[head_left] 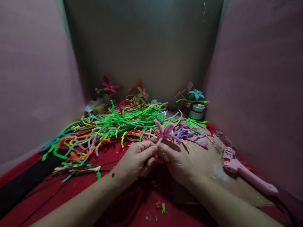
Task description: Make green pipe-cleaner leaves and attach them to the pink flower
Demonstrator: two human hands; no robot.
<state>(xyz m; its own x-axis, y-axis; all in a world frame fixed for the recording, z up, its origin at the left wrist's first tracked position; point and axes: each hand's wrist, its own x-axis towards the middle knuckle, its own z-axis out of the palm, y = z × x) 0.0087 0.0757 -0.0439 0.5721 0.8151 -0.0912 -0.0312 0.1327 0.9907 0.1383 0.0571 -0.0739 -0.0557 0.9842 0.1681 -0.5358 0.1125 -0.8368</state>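
A pink pipe-cleaner flower [164,131] stands up between both hands over the middle of the red cloth. My left hand [136,159] is closed with its fingertips pinched at the flower's base. My right hand [175,160] is closed too, its fingers pinching the same base from the other side. The stem below the petals is hidden by the fingers. Just behind the hands lies a big loose pile of pipe cleaners [113,126], mostly green, with orange, red and purple ones mixed in.
A pink glue gun [246,173] lies on a brown cardboard sheet [208,157] at the right. Finished pipe-cleaner flowers [196,94] stand at the back beside a small round tin [197,111]. Purple petal pieces [189,135] lie nearby. Pink walls close in left and right.
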